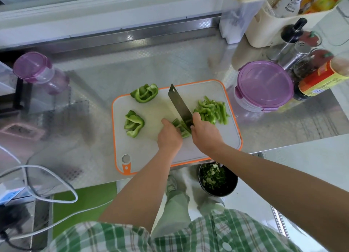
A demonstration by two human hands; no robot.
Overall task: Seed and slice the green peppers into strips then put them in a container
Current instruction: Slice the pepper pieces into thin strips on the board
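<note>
Left hand (169, 138) fingers (167, 122) curl down and pin the pepper piece (181, 128) at their 3 o'clock. Right hand (204, 133) fingers (196, 118) wrap the cleaver (179, 104), blade on the piece, tip toward 11. Cut strips (213, 111) lie at the right hand's 1 on the cutting board (151, 157). Near uncut piece (134, 123) is at the left hand's 9, far uncut piece (145, 93) at 11. The lidded container (264, 85) stands on the table, right hand's 2.

Handle of the knife (179, 102) hidden inside the right hand (204, 133), pepper piece (177, 124) partly under the left hand (169, 136) (near end unseen), bottle (319, 79) label too blurred to read, cream basket (264, 32) cut by the top edge
</note>
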